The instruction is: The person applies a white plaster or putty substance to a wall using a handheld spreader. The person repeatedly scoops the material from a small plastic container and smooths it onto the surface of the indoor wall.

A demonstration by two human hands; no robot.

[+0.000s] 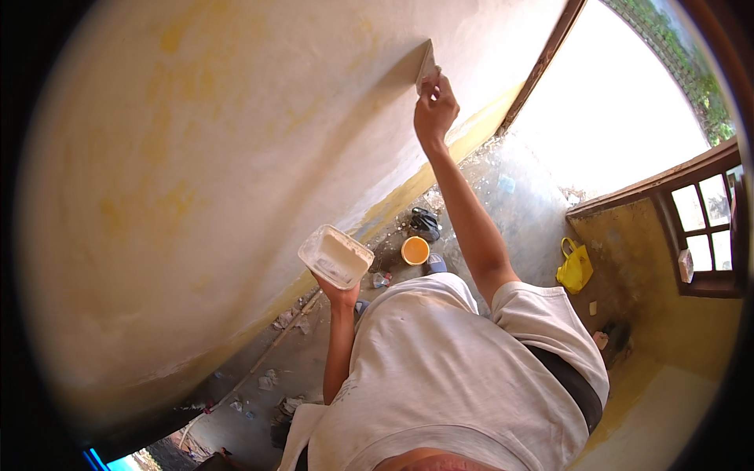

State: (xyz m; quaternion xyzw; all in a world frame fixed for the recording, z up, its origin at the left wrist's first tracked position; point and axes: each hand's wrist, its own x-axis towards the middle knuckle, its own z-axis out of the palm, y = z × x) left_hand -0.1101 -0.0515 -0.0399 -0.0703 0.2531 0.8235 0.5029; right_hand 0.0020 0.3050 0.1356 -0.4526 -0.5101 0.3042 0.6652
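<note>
My right hand [437,114] reaches up and forward, fingers closed around a flat putty knife [426,64]. The blade is at the wall [259,133], which is coated in whitish filler with yellow patches showing through. The knife and my arm cast a long shadow on it. Lower down, my left hand [339,293] grips a white rectangular plastic tub [322,245] from beneath. The tub is tilted toward me, and pale residue coats its inside. Part of my left hand is hidden behind the tub.
On the floor by my feet stand a round bucket with an orange inside [415,250] and a black bag [425,224]. A long pole [271,345] and scraps lie along the wall base. To the right are a yellow bag [576,267], a framed window [707,216] and a bright doorway.
</note>
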